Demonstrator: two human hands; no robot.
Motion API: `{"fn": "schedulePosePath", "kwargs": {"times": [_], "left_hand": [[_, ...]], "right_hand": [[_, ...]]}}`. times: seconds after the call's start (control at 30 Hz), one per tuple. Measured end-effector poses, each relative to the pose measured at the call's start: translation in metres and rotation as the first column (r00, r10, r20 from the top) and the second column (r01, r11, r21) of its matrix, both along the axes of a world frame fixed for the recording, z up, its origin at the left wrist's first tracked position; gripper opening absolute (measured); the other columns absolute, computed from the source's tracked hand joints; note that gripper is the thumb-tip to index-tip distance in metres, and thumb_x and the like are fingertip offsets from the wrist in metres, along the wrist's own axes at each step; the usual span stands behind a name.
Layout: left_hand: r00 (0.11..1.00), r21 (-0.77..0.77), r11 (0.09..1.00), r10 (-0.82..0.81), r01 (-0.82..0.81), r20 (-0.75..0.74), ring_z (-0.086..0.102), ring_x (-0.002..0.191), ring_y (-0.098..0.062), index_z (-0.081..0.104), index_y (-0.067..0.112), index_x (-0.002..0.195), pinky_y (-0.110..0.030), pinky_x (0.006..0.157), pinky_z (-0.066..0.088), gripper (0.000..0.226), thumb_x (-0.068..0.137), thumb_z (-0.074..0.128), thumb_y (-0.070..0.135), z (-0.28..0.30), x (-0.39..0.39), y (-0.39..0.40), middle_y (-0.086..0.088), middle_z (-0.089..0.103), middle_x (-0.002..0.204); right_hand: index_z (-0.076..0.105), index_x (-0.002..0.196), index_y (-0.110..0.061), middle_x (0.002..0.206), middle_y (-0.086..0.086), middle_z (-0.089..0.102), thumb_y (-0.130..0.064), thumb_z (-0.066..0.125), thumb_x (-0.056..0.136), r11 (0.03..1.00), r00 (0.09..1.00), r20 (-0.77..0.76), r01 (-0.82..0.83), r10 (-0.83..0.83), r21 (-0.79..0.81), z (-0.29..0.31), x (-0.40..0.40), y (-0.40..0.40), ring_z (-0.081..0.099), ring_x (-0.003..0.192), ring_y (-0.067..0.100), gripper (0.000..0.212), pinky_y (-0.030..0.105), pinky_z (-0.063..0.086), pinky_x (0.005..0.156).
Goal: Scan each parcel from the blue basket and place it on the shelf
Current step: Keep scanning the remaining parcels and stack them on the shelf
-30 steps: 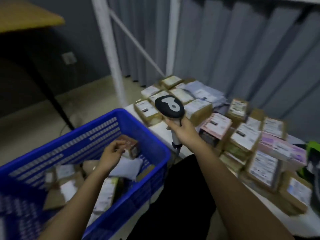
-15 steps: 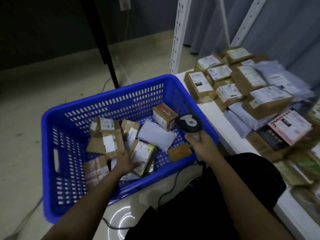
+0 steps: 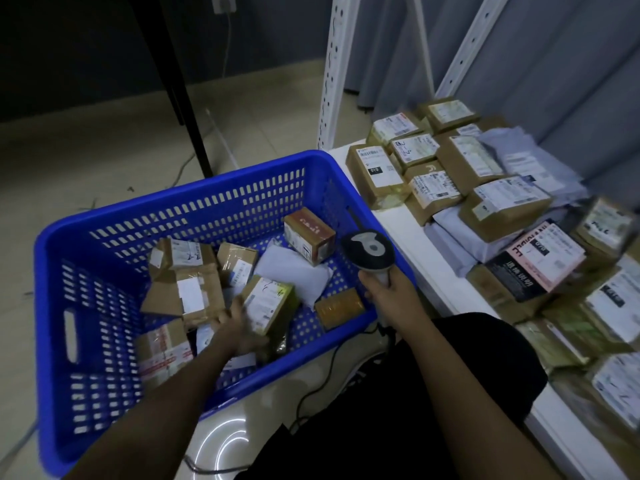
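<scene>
The blue basket (image 3: 100, 306) stands on the floor at my left and holds several cardboard parcels and a white mailer bag (image 3: 294, 275). My left hand (image 3: 239, 329) reaches into it. The thumb lies along the left edge of a tilted parcel with a white label (image 3: 270, 301), the fingers curl at its near end, and the hand is blurred. My right hand (image 3: 391, 296) grips the handle of a grey and black barcode scanner (image 3: 369, 249), held over the basket's right rim. The white shelf board (image 3: 412, 233) at the right carries several labelled parcels (image 3: 375, 171).
A white perforated shelf post (image 3: 334, 64) rises behind the basket's far right corner, and a black table leg (image 3: 180, 84) slants down to the floor on the left. The scanner cable (image 3: 322, 379) trails across the shiny floor by my knee. Grey curtains hang behind the shelf.
My view swung down and left from the shelf to the basket. The left hand moved from the small box to the labelled parcel, and the scanner came down over the basket's rim.
</scene>
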State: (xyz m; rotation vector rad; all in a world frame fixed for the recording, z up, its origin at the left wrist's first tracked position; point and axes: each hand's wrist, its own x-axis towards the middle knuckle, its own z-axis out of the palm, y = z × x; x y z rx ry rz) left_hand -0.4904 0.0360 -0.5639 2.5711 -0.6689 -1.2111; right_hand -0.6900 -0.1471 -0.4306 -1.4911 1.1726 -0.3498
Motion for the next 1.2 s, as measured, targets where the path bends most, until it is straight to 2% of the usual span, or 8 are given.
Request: {"fn": "schedulePosePath", "kwargs": {"times": [0.17,0.43,0.67,0.8,0.87,0.93,1.07,1.2], "left_hand": [[0.965,-0.304,0.928,-0.156,0.217,0.212,0.004,0.142,-0.031,-0.015,0.015,0.149,-0.054,0.111,0.021,0.137,0.061,0.083,0.051,0.069,0.000,-0.018,-0.011,0.004,0.155],[0.808,-0.427,0.687,-0.472,0.588,0.352,0.012,0.133,-0.021,0.001,0.030,0.149,-0.050,0.106,0.029,0.122,0.058,0.082,0.046,0.127,-0.029,-0.061,0.007,0.011,0.143],[0.933,-0.671,0.692,-0.361,0.266,-0.004,-0.003,0.146,-0.010,-0.018,0.033,0.148,-0.031,0.114,0.025,0.133,0.066,0.087,0.030,0.102,-0.039,-0.072,0.006,-0.014,0.159],[0.886,-0.690,0.681,-0.130,-0.246,-0.444,0.031,0.141,-0.013,0.016,0.020,0.151,-0.041,0.113,0.033,0.106,0.069,0.082,0.009,0.099,-0.055,-0.064,0.005,0.031,0.153],[0.900,-0.709,0.653,-0.094,-0.266,-0.425,0.034,0.138,-0.009,0.032,0.037,0.141,-0.037,0.111,0.036,0.085,0.074,0.078,0.013,0.100,-0.062,-0.062,0.018,0.039,0.145],[0.924,-0.713,0.662,-0.082,-0.230,-0.373,0.015,0.144,-0.006,0.027,0.057,0.128,-0.034,0.111,0.031,0.072,0.081,0.072,0.024,0.108,-0.065,-0.064,0.021,0.018,0.154],[0.953,-0.729,0.658,-0.055,-0.189,-0.297,-0.009,0.146,-0.007,0.021,0.063,0.129,-0.042,0.116,0.012,0.054,0.089,0.054,0.045,0.123,-0.061,-0.080,0.011,-0.005,0.160],[0.938,-0.776,0.603,-0.127,-0.185,-0.322,0.034,0.136,-0.011,0.029,0.051,0.138,-0.033,0.106,0.038,0.056,0.091,0.056,0.038,0.139,-0.052,-0.096,0.013,0.033,0.148]], "right_hand": [[0.050,0.133,-0.015,0.126,0.013,0.060,-0.027,0.068,0.088,0.986,0.982,0.080,0.168,-0.169,0.021,0.004,0.006,-0.003,0.058,0.106,0.027,0.050,0.047,0.048,0.098],[0.050,0.136,-0.012,0.127,0.000,0.059,-0.015,0.081,0.075,0.951,0.924,0.224,0.304,-0.310,0.061,0.018,-0.009,-0.013,0.057,0.116,0.016,0.068,0.035,0.047,0.098],[0.058,0.121,0.003,0.115,0.016,0.066,0.008,0.072,0.073,0.945,0.942,0.113,0.322,-0.315,-0.052,0.006,-0.023,-0.021,0.063,0.104,0.027,0.050,0.039,0.054,0.087],[0.059,0.120,0.000,0.112,0.014,0.067,0.004,0.075,0.070,0.946,0.943,0.114,0.321,-0.314,-0.052,-0.005,-0.027,-0.026,0.064,0.102,0.024,0.053,0.037,0.056,0.082],[0.059,0.121,0.000,0.112,0.014,0.068,0.003,0.077,0.070,0.938,0.932,0.126,0.345,-0.339,-0.032,-0.006,-0.029,-0.028,0.065,0.105,0.027,0.054,0.044,0.055,0.089],[0.059,0.120,0.002,0.108,0.013,0.070,0.005,0.077,0.072,0.926,0.913,0.164,0.376,-0.374,0.019,-0.005,-0.031,-0.029,0.066,0.101,0.025,0.051,0.044,0.055,0.089],[0.059,0.115,0.010,0.068,-0.009,0.072,0.008,0.074,0.076,0.930,0.908,0.202,0.355,-0.366,0.090,-0.001,-0.035,-0.027,0.067,0.065,0.001,0.043,0.017,0.054,0.056],[0.063,0.099,0.003,0.078,0.000,0.068,0.007,0.074,0.076,0.935,0.914,0.197,0.349,-0.354,0.062,0.002,-0.039,-0.023,0.063,0.068,0.005,0.025,0.012,0.050,0.053]]}}
